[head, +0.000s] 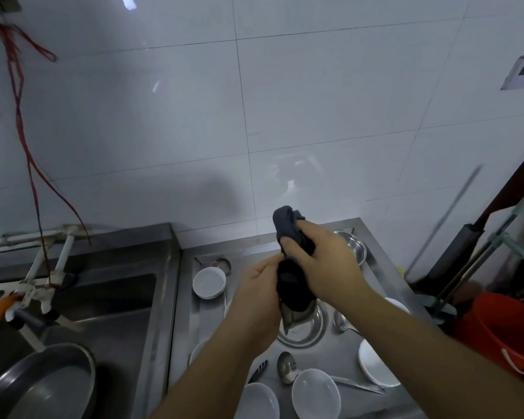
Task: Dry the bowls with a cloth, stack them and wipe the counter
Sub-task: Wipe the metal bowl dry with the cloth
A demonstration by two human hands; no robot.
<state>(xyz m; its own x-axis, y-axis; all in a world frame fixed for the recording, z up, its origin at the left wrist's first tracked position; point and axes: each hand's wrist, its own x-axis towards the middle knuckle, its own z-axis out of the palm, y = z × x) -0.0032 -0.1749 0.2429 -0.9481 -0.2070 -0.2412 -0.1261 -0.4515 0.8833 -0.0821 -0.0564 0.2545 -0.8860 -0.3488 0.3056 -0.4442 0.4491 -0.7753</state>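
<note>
Drying is early: around the steel bowl held above the counter, at least five white bowls lie unstacked, though arms may hide more. Left hand grips that bowl; right hand clutches one dark cloth into it.

My shiny grey metal counter holds lots of dishes. A small round white bowl sits near the back, with a little metal cup just behind it. A round steel bowl sits in the far corner. A flat steel plate lies in the middle. Close to me are two more white bowls, a white plate and a metal spoon. Another spoon lies beside the steel plate.
</note>
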